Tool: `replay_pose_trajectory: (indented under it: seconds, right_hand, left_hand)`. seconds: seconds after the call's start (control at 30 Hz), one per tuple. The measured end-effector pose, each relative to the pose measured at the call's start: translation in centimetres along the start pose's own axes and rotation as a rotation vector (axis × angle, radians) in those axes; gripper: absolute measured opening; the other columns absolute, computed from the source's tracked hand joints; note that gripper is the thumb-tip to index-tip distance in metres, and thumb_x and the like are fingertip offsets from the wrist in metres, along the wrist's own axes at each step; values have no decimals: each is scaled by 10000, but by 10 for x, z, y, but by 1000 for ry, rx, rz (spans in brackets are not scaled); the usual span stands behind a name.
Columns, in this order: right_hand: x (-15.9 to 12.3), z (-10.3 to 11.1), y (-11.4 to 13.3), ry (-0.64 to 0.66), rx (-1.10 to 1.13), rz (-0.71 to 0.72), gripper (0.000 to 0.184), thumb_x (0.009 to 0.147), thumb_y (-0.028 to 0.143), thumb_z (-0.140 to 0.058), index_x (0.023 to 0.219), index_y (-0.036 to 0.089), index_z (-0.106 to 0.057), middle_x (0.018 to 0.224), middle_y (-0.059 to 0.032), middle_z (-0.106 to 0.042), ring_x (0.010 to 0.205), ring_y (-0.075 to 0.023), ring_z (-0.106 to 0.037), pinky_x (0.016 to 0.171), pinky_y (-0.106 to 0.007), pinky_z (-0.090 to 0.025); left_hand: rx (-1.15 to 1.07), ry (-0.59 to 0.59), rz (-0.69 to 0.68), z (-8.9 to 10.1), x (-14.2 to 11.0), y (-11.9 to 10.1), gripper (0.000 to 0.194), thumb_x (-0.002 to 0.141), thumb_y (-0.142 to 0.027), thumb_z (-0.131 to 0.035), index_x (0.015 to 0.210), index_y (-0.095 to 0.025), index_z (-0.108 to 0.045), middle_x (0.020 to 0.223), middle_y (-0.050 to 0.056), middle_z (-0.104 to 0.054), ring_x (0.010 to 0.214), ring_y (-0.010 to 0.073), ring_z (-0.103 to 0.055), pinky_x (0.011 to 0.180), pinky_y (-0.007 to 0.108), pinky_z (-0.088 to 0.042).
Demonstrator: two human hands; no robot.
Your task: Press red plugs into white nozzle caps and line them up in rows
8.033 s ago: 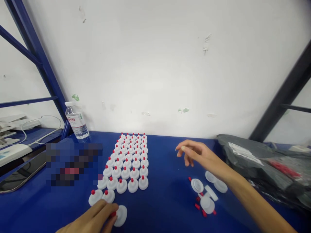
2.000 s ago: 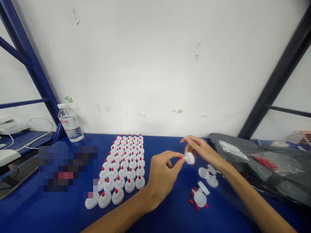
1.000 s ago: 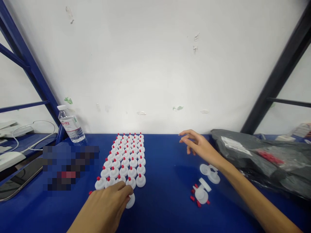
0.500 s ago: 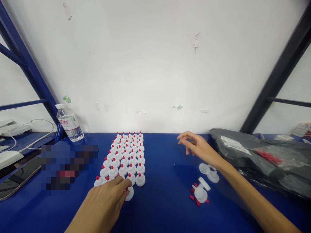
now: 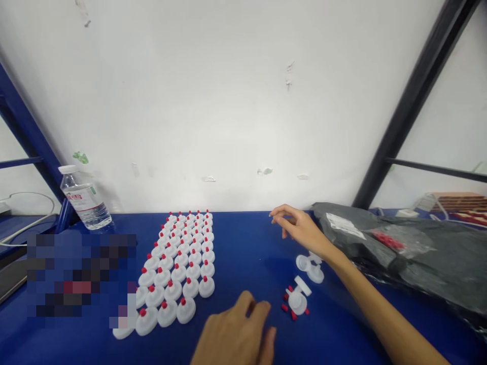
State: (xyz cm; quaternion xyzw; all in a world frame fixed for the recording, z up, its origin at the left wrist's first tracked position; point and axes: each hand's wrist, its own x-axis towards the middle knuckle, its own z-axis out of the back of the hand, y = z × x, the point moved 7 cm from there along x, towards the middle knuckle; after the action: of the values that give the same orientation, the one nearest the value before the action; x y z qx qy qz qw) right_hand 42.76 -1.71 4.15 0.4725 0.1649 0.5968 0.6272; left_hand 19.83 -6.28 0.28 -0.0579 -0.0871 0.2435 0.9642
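Rows of white round caps with red tips [image 5: 178,272] stand upright on the blue table. My left hand [image 5: 238,329] is to the right of the nearest row, over the table, its fingers loosely bent and thumb apart, with nothing visible in it. My right hand [image 5: 294,225] hovers farther back, fingers half curled and apart, holding nothing. Below my right forearm lie loose white caps [image 5: 315,274] without red tips. Closer to me is another white cap [image 5: 297,302], with several small red tips [image 5: 284,307] scattered around it.
A water bottle [image 5: 87,203] stands at the back left against the wall. On the right lies a grey plastic bag [image 5: 441,268], with a clear packet of red pieces [image 5: 388,240] on top. Frame posts [image 5: 403,111] rise at both sides. Part of the left is pixelated.
My left hand has let go of a red-tipped cap at the front row and moved right, away from the rows. My right hand keeps its pose. The view has turned slightly right.
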Motion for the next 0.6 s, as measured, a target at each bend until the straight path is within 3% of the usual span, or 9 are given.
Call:
replay_pose_trajectory:
  seconds: [0.1,0.27,0.47,0.6]
  right_hand:
    - [0,1,-1,15,-12,11,189,939,374,-531,1021,230,-622,883,-13,-692,508,-109,-589,535,-259,-463]
    - [0,0,3,32,-16,16,216,936,397,-533,1022,223,-626,854,-17,-705,512,-119,-604,580,-275,-487]
    - [-1,-3,6,52,-16,-4,238,936,419,-533,1020,220,-631,859,-28,-709,516,-124,-603,583,-279,-494]
    - [-2,-3,7,54,-13,-1,237,937,418,-535,1021,221,-636,834,-25,-708,520,-127,-604,587,-278,-489]
  left_hand:
    - [-17,115,-28,-15,28,-22,384,881,-310,-616,1260,-254,-592,1131,83,-673,773,261,-733,612,324,-590]
    - [-22,80,-53,-17,48,-30,327,929,-423,-565,1183,-218,-596,1077,83,-666,791,296,-716,669,429,-586]
    - [3,31,-101,-18,61,-33,184,984,-311,-469,1046,-222,-618,971,41,-679,739,254,-705,615,341,-535]
    - [-51,-43,-79,-6,65,-23,186,1000,-285,-445,995,-241,-626,939,23,-692,756,200,-698,607,262,-465]
